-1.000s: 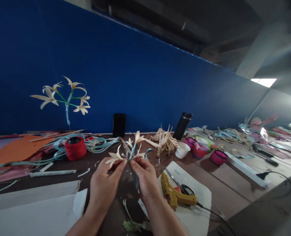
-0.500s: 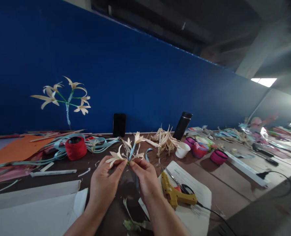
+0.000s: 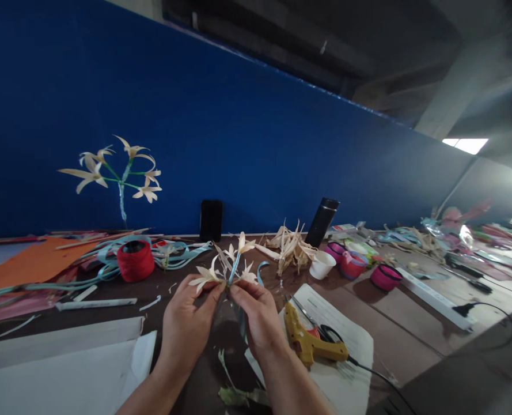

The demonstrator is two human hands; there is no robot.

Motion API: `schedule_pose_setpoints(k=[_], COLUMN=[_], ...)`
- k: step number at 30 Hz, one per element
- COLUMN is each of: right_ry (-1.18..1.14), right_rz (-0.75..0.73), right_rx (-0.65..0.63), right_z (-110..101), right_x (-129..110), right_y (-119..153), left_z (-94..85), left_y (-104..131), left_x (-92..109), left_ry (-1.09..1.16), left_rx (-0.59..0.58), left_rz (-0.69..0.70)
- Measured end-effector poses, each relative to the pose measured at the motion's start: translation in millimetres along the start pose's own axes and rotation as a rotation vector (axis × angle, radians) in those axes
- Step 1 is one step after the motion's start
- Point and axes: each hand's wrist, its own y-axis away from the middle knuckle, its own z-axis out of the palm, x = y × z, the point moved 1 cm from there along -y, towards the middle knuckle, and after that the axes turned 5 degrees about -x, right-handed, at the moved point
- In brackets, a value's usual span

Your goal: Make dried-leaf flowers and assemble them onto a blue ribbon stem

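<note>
Glue gun (yellow) near right hand

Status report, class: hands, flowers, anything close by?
Left hand, right hand pinching pale flower cluster near its base. Cluster spread outward. Yellow glue gun on paper, beside right forearm.

Head view, forward-down (seemingly near)
</note>
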Motion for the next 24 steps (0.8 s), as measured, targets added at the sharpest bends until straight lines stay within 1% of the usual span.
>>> schedule_pose_setpoints(k=[6, 12, 15, 20, 24], right_ry=[0.050, -0.007, -0.013, 0.085, 0.146], right_rz=[0.023, -0.002, -0.009, -0.012, 0.001], right_rx=[0.008, -0.002, -0.012, 0.053, 0.050], right_z=[3.3, 6.2, 5.9, -0.3, -3.2], right_x=[-3.7, -7.3, -6.9, -1.5, -0.7], right_y=[0.8, 3.7, 3.7, 1.1, 0.7], left_z=[-0.9, -0.6, -0.4, -0.5, -0.4], left_y=[2.4, 4.2, 5.0, 4.9, 4.3], left_x=[-2.8, -5.5, -6.3, -6.0, -5.3], left_ry=[-0.059, -0.136, -0.163, -0.187, -0.166], left_rx=[0.022, 0.048, 0.069, 0.087, 0.097], left_rz=[0.059, 0.157, 0.167, 0.205, 0.180])
